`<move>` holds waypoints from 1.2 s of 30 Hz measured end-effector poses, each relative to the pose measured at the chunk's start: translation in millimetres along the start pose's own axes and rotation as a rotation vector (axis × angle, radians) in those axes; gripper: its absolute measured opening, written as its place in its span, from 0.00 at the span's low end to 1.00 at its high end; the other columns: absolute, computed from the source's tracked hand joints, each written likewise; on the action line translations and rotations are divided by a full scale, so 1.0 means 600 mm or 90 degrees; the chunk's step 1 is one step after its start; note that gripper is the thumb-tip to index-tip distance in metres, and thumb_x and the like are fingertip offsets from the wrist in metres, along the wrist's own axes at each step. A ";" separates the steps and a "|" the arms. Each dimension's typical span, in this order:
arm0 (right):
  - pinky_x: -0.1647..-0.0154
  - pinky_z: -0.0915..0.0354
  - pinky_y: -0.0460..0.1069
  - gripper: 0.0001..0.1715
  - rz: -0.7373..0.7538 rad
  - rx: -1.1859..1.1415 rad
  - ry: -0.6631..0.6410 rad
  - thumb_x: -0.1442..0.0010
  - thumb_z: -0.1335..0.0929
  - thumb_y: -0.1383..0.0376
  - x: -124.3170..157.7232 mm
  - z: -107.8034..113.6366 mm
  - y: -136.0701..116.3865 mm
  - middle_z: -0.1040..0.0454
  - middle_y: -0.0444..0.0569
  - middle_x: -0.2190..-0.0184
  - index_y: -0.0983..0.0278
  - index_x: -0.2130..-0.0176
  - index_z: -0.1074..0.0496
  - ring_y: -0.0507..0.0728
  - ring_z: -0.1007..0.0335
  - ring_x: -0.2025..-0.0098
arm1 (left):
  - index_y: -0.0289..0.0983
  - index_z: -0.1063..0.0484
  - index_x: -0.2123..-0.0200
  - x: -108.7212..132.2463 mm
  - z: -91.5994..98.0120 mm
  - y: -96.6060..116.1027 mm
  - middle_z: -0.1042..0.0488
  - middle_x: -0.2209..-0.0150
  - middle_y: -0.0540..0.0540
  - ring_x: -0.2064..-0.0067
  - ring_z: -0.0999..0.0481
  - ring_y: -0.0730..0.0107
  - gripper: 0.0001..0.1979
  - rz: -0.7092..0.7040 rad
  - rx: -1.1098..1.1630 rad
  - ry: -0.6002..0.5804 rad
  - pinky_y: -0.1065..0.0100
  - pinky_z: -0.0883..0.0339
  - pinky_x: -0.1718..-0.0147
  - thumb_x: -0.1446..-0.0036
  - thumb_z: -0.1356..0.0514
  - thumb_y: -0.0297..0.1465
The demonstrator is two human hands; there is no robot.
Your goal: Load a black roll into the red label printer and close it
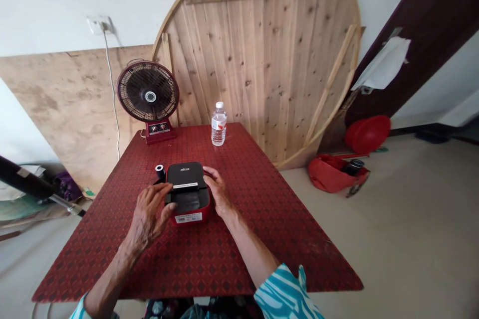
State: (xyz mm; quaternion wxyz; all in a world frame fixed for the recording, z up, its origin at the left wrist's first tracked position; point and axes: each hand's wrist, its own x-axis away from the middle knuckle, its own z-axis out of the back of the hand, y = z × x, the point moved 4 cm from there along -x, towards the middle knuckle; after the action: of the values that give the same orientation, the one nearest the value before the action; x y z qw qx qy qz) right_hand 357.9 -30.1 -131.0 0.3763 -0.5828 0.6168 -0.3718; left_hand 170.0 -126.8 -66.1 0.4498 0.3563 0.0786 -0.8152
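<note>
At the centre of the frame, on the red patterned desk (262, 199), sits a small black-and-red label printer (187, 192). The left hand (151, 212) rests on its left edge with fingers loosely spread over the lid; the right hand (219, 192) cups the right side, fingers curled against the casing. A small black roll (160, 170) stands just beside the printer's upper left corner. An uneven press could likely skid the printer and tip that roll.

1. A maroon fan (148, 98) stood at the far end of the red tabletop (262, 219).
2. A water bottle (219, 124) stood upright near it.
3. A round wooden board (269, 55) leaned on the wall.
4. A red basin (367, 133) sat on the floor.
</note>
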 end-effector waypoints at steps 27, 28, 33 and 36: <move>0.47 0.35 0.56 0.24 0.071 0.055 0.043 0.42 0.34 0.50 0.003 0.024 0.075 0.22 0.48 0.53 0.57 0.51 0.25 0.61 0.29 0.48 | 0.36 0.31 0.43 0.014 -0.067 -0.073 0.24 0.46 0.38 0.44 0.28 0.49 0.34 0.598 0.727 0.013 0.60 0.32 0.51 0.54 0.31 0.38; 0.47 0.34 0.56 0.24 0.071 0.056 0.046 0.42 0.34 0.50 0.002 0.024 0.075 0.21 0.48 0.54 0.57 0.51 0.25 0.61 0.29 0.48 | 0.36 0.31 0.43 0.013 -0.066 -0.071 0.24 0.46 0.38 0.45 0.27 0.50 0.34 0.606 0.733 0.011 0.61 0.31 0.52 0.55 0.31 0.38; 0.48 0.34 0.55 0.24 0.069 0.064 0.058 0.42 0.36 0.49 0.002 0.023 0.078 0.21 0.47 0.54 0.57 0.51 0.26 0.61 0.29 0.48 | 0.39 0.31 0.42 0.009 -0.058 -0.058 0.26 0.44 0.40 0.46 0.25 0.51 0.34 0.646 0.741 0.001 0.63 0.28 0.57 0.55 0.31 0.38; 0.47 0.35 0.56 0.24 0.067 0.070 0.057 0.41 0.36 0.50 0.005 0.020 0.074 0.23 0.48 0.51 0.57 0.51 0.27 0.60 0.30 0.47 | 0.40 0.31 0.41 0.004 -0.051 -0.052 0.26 0.44 0.40 0.46 0.26 0.50 0.35 0.648 0.739 -0.029 0.63 0.28 0.55 0.54 0.31 0.39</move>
State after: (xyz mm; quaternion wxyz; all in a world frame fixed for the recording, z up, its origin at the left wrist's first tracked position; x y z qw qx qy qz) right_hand 349.4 -31.2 -176.2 0.3988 -0.5109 0.6413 -0.4106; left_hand 160.4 -96.6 -96.4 0.5117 0.5107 -0.5444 -0.4254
